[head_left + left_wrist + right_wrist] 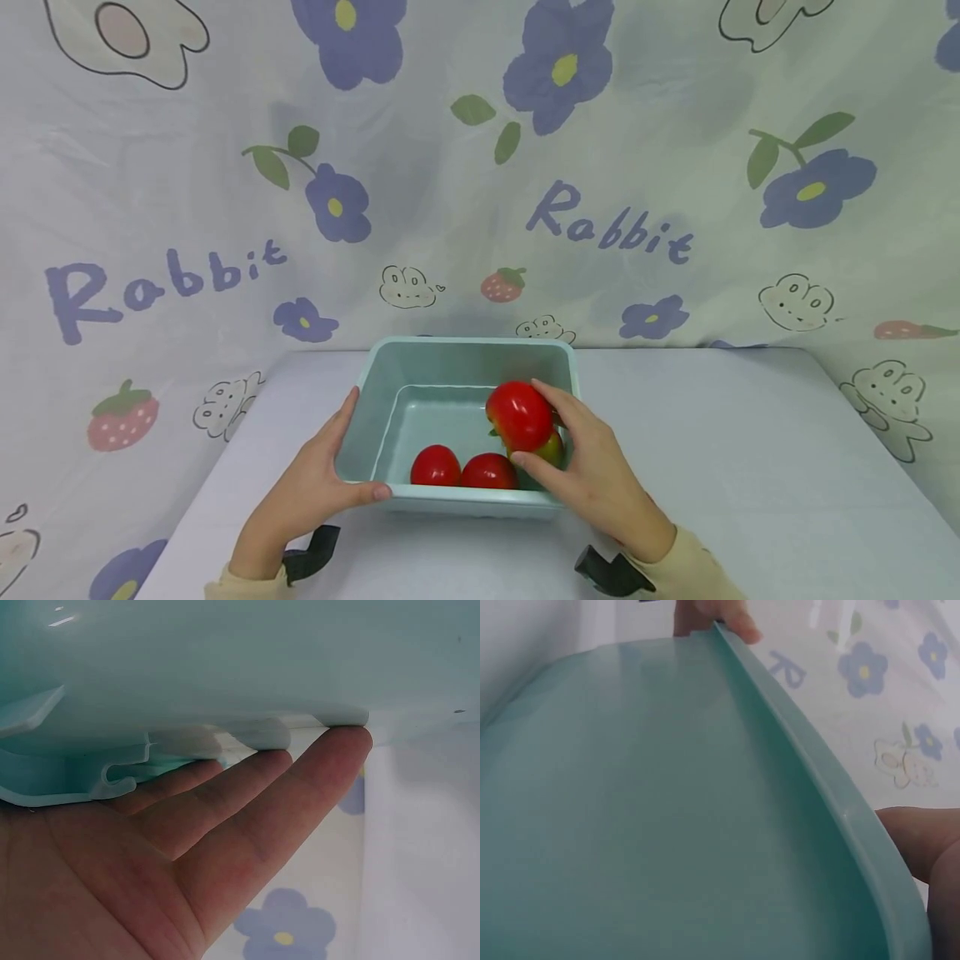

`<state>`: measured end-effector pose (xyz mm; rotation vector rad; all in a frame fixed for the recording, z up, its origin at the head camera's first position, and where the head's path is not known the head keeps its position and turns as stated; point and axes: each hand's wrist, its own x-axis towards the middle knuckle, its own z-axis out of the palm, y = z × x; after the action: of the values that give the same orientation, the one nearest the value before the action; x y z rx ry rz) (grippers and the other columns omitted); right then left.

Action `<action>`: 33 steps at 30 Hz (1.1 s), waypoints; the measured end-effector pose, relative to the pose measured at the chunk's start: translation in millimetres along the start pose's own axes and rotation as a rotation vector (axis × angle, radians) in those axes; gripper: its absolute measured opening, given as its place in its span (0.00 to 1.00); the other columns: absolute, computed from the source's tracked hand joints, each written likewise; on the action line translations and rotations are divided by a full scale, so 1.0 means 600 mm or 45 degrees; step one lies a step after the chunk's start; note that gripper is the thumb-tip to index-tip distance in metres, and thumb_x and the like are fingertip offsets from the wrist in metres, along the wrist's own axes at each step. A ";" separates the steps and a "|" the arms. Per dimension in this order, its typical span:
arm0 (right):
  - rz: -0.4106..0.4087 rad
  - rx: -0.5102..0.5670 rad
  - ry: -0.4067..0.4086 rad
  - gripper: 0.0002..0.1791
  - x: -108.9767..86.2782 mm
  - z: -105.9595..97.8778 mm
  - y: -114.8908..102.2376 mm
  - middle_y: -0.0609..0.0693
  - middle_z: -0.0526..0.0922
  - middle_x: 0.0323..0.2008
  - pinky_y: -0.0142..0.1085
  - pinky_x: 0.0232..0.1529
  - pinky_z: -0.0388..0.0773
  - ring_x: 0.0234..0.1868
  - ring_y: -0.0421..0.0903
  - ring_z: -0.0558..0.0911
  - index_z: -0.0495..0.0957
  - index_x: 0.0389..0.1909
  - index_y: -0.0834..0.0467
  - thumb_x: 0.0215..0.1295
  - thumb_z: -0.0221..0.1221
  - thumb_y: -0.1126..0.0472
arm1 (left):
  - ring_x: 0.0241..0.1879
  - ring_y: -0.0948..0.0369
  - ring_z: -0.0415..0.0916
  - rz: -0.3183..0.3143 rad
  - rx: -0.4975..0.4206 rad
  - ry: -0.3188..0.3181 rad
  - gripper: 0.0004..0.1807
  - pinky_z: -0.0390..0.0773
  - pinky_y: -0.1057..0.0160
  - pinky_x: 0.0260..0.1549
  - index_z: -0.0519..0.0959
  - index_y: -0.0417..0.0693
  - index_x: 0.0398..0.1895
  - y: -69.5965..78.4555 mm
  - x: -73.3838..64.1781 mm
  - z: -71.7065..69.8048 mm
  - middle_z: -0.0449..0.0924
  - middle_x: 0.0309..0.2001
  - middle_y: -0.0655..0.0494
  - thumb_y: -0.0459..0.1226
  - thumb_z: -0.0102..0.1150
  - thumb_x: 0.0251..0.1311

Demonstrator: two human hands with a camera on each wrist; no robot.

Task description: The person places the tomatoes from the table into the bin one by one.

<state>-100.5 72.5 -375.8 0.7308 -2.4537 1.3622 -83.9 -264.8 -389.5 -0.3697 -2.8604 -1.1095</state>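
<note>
A pale green plastic bin (420, 417) stands in front of me. My left hand (311, 479) touches its front left corner, straight fingers against the left wall and thumb along the front rim. In the left wrist view, the fingertips (349, 739) meet the bin's outside. My right hand (600, 462) reaches over the right front corner and holds a glossy red tomato (520, 414) between thumb and fingers. Below that, a yellow-green round fruit (552, 448) shows partly. Two red tomatoes (435, 465) lie near the front wall, their lower parts hidden by the rim.
The bin rests on a white tabletop (750, 458). Behind it hangs a curtain (442, 208) printed with flowers, rabbits and lettering. A black strap (311, 554) is at the left wrist, another (615, 571) at the right.
</note>
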 end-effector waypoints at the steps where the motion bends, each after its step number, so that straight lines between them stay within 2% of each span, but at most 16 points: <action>1: 0.001 -0.008 0.001 0.43 0.001 0.001 -0.001 0.40 0.69 0.59 0.37 0.47 0.77 0.55 0.39 0.72 0.61 0.66 0.49 0.49 0.69 0.49 | 0.65 0.49 0.53 0.003 0.002 -0.001 0.66 0.66 0.39 0.52 0.37 0.56 0.74 0.000 0.000 0.000 0.45 0.72 0.51 0.49 0.74 0.36; 15: 0.028 -0.101 -0.073 0.44 0.027 0.012 -0.015 0.38 0.69 0.59 0.36 0.42 0.79 0.53 0.38 0.73 0.62 0.65 0.48 0.44 0.72 0.54 | 0.65 0.49 0.53 -0.016 0.002 -0.004 0.66 0.66 0.39 0.52 0.37 0.57 0.74 -0.002 0.000 0.001 0.45 0.72 0.51 0.50 0.74 0.36; 23: -0.002 -0.168 -0.122 0.45 0.040 0.014 -0.017 0.40 0.68 0.60 0.36 0.42 0.79 0.54 0.39 0.73 0.60 0.66 0.47 0.46 0.71 0.51 | 0.64 0.49 0.54 -0.028 0.006 -0.005 0.65 0.67 0.39 0.51 0.37 0.57 0.74 -0.002 -0.001 0.001 0.45 0.72 0.51 0.50 0.73 0.37; 29: -0.006 -0.243 -0.125 0.43 0.043 0.014 -0.014 0.43 0.65 0.63 0.40 0.48 0.76 0.59 0.42 0.69 0.59 0.67 0.48 0.50 0.68 0.50 | 0.64 0.49 0.54 -0.027 0.011 -0.005 0.65 0.67 0.39 0.52 0.38 0.56 0.74 0.000 0.000 0.002 0.45 0.72 0.50 0.50 0.73 0.37; 33: -0.004 -0.264 -0.132 0.41 0.042 0.013 -0.011 0.42 0.64 0.64 0.40 0.51 0.75 0.60 0.41 0.68 0.60 0.67 0.47 0.52 0.67 0.49 | 0.61 0.47 0.58 -0.036 -0.006 -0.006 0.64 0.71 0.40 0.47 0.38 0.57 0.74 0.001 0.002 0.002 0.47 0.71 0.50 0.50 0.73 0.38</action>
<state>-118.3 55.2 -364.2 0.7720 -2.6218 1.0717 -84.9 -263.6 -389.7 -0.3337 -2.8767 -1.1215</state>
